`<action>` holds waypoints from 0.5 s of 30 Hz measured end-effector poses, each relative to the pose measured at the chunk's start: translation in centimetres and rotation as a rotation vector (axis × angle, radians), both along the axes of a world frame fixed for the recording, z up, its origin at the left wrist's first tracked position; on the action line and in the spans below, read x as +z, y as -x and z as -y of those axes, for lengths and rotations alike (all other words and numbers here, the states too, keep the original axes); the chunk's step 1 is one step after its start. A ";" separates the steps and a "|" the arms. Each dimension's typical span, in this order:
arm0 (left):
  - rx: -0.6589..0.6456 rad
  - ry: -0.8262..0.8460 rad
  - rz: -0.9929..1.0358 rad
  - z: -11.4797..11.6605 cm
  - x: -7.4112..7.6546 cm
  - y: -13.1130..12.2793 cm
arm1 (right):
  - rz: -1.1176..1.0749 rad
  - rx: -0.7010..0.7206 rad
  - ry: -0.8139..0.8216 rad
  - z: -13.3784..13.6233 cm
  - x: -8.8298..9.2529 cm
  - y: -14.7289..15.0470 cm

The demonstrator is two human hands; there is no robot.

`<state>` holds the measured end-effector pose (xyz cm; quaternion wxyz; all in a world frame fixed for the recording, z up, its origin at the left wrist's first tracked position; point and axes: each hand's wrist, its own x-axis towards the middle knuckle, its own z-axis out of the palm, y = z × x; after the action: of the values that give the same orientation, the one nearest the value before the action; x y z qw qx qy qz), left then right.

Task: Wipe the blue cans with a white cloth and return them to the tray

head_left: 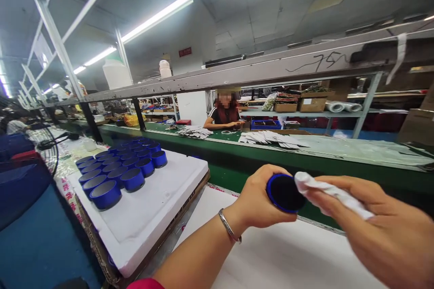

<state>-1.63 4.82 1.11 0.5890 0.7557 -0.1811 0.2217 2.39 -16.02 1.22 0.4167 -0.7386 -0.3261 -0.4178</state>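
Observation:
My left hand (259, 198) is wrapped round a blue cylinder (286, 193) with a dark face turned toward me, held above the white work surface (264, 257). A bracelet is on that wrist. My right hand (379, 216) pinches a white cloth (334, 194) between thumb and fingers. The cloth's bunched tip is at the cylinder's right rim; whether it touches cannot be told. On the left, rows of blue rings (106, 194) stand on a white foam board (152, 212).
A green conveyor (233, 162) crosses behind my hands. Beyond it a person (224, 115) sits beside piles of white pieces (271, 138). A metal shelf beam (203, 79) runs overhead. Black cables (56, 140) and a blue bin (34, 216) are at the left.

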 end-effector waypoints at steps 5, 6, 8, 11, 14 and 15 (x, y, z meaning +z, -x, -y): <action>0.049 -0.055 -0.026 0.1 -0.4 -0.8 | 0.207 0.195 0.170 -2.3 -0.3 1.2; 0.062 -0.057 -0.039 0.2 -0.4 -0.8 | 0.214 0.197 0.209 -2.1 -0.5 0.8; 0.074 -0.055 -0.082 0.5 -0.4 -0.7 | 0.194 0.085 0.156 -1.7 -0.9 0.0; 0.060 -0.035 -0.159 1.0 -0.4 -0.5 | 0.144 0.007 0.055 -1.2 -1.5 -0.9; 0.081 -0.021 -0.172 1.3 -0.6 -0.3 | 0.142 0.120 0.158 -0.9 -1.6 -1.4; 0.090 -0.022 -0.176 1.4 -0.7 -0.4 | 0.138 0.114 0.173 -0.8 -1.6 -1.6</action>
<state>-1.27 3.44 0.44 0.5835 0.7862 -0.0969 0.1788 3.94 -15.25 -0.38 0.3509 -0.7215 -0.4302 -0.4138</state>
